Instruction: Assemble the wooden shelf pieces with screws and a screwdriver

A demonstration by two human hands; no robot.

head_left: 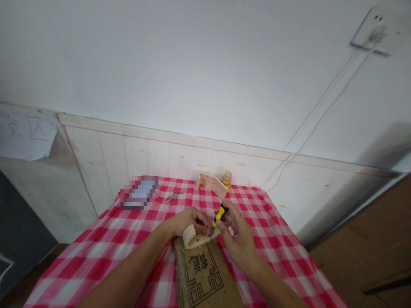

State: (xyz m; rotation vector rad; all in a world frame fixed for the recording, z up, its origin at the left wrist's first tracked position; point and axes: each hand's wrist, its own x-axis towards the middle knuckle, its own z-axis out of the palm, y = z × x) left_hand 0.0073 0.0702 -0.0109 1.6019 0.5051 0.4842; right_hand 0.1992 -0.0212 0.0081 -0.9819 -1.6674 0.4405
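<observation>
My right hand (239, 237) grips a yellow and black screwdriver (220, 212), tilted with its tip pointing down at a curved pale wooden piece (194, 242). That piece has a hooked end and lies on a brown cardboard box (205, 276) printed with dark lines and characters. My left hand (192, 220) is closed at the far side of the wooden piece, its fingertips close to the screwdriver tip. Whether a small screw is between those fingers is too small to tell. Part of the wooden piece is hidden behind my right hand.
A second curved wooden piece (212, 183) stands near the wall beside a clear container with yellow parts (227, 177). Several screws (174, 196) lie on the red checked tablecloth (154, 226). A blurred-out phone-like object (140, 193) is at the left. White cables (316, 113) hang from a wall socket (379, 32).
</observation>
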